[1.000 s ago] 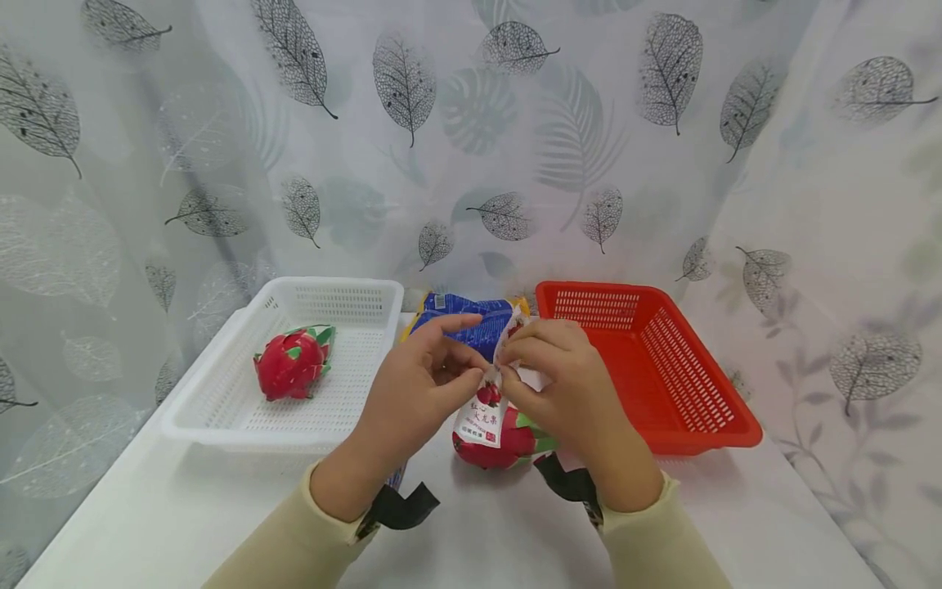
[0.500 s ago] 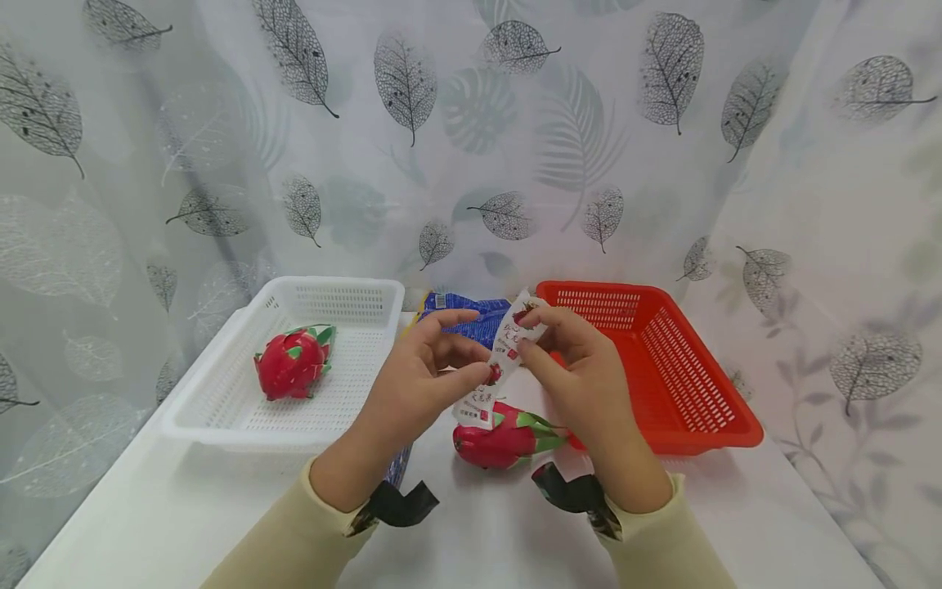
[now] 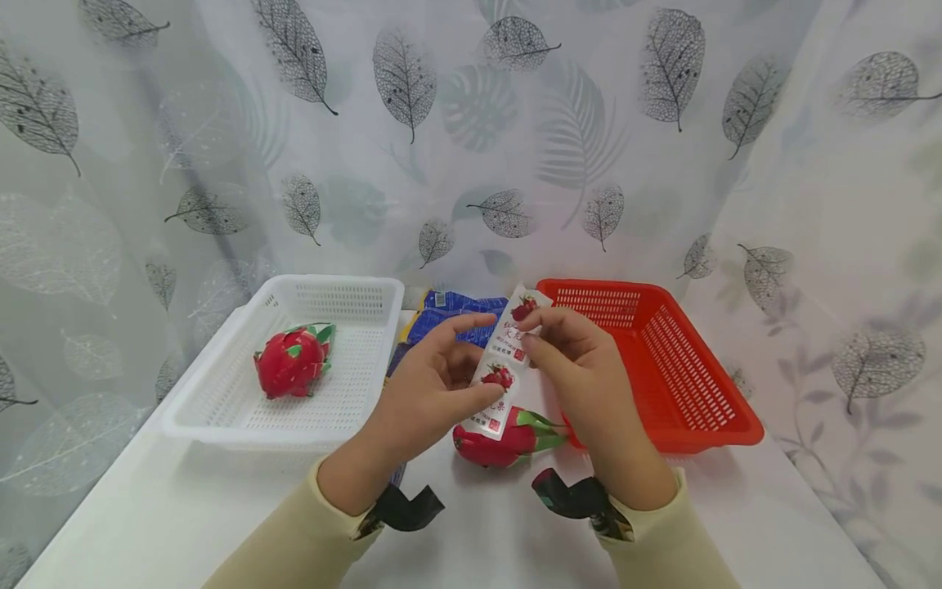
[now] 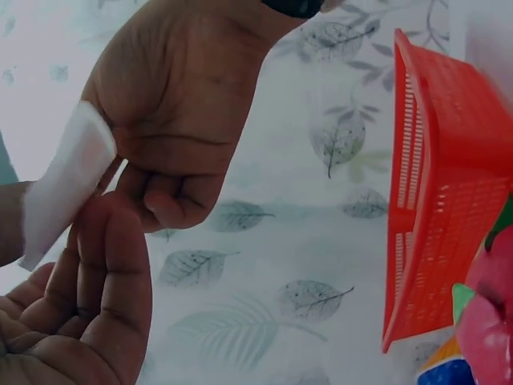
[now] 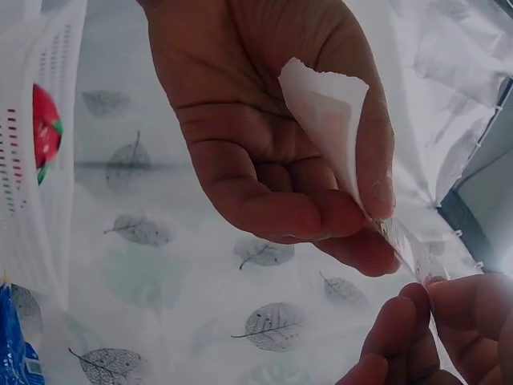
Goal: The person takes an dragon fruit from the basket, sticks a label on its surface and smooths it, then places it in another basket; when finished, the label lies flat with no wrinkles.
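Between my two hands is a white paper strip of labels (image 3: 495,424) printed with red dragon fruit and Chinese characters. My left hand (image 3: 430,391) pinches its lower part between thumb and fingers. Higher up, my right hand (image 3: 589,380) pinches the strip near its top. In the right wrist view, one end of the label strip (image 5: 330,108) curls back beside the hand. A red dragon fruit (image 3: 482,450) with green scales lies on the table just beneath the strip, partly covered by it.
A white basket (image 3: 221,438) on the left holds another dragon fruit (image 3: 289,366). To the right stands a red basket (image 3: 662,372). Behind the hands lies a blue and yellow package (image 3: 452,309). A leaf-patterned curtain (image 3: 471,164) hangs at the back.
My right hand has moved slightly right and its fingers have spread from the left hand's. The strip, bunched between the fingers earlier, now stretches flatter with its printed face showing.
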### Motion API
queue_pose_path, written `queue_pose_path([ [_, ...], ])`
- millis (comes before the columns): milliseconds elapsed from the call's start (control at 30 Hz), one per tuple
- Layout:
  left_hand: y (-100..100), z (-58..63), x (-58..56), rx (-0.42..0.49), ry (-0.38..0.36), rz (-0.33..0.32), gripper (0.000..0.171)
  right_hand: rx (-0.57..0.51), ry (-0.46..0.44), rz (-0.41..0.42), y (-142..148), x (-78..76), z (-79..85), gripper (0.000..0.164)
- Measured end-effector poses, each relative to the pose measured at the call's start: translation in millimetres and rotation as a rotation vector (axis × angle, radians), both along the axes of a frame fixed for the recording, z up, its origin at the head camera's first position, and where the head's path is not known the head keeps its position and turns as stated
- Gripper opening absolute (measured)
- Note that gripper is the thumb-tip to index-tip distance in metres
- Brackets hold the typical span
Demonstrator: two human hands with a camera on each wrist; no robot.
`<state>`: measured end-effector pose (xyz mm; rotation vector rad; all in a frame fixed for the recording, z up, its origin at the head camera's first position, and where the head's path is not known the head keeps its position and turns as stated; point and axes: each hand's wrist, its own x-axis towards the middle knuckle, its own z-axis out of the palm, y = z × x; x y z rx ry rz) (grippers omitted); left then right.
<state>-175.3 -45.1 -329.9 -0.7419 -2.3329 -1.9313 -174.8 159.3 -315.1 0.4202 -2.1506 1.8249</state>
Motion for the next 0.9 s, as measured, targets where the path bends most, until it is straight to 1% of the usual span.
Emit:
queue_pose_path([
  [67,0.9,0.5,2.2,-0.046,0.04,0.017,0.07,0.012,0.005,-0.023,-1.1,1.2,0.3,0.017],
  [133,1.1,0.7,3.4,-0.094,0.095,0.051,0.072,0.058,0.036,-0.043,-1.8,1.4,-0.1,0.017],
  [200,0.7,0.9,3.3,-0.117,0.136,0.079,0.072,0.112,0.079,-0.059,-2.1,0.8,-0.8,0.017],
  [233,0.2,0.8,2.6,-0.117,0.14,0.09,0.068,0.14,0.101,-0.069,-1.9,0.1,-1.4,0.016],
  [300,-1.0,0.7,0.2,-0.087,0.12,0.096,0.054,0.17,0.13,-0.064,-1.2,-1.4,-2.5,0.016],
  [433,-3.9,-0.1,-6.6,-0.025,0.01,0.112,0.022,0.183,0.162,-0.044,-0.5,-4.8,-5.4,0.015],
  [500,-5.1,-1.1,-9.8,-0.017,-0.034,0.122,0.016,0.215,0.193,-0.058,-1.2,-8.2,-7.9,0.015],
  [567,-6.0,-2.2,-12.1,-0.019,-0.066,0.136,0.016,0.299,0.268,-0.111,-2.6,-12.5,-11.7,0.014],
  [600,-6.2,-2.8,-13.0,-0.023,-0.073,0.148,0.017,0.351,0.323,-0.139,-3.3,-14.5,-13.4,0.014],
  [700,-6.1,-4.5,-15.3,-0.041,-0.079,0.198,0.021,0.531,0.521,-0.244,-5.7,-18.9,-17.7,0.016],
  [767,-5.8,-5.8,-16.5,-0.054,-0.073,0.23,0.023,0.609,0.644,-0.29,-6.9,-20.2,-19.8,0.022],
  [833,-5.7,-7.0,-16.9,-0.065,-0.063,0.241,0.025,0.658,0.716,-0.307,-7.5,-21.1,-20.3,0.024],
  [900,-5.6,-7.8,-16.2,-0.09,-0.042,0.23,0.024,0.681,0.751,-0.308,-7.9,-21.4,-20.1,0.024],
])
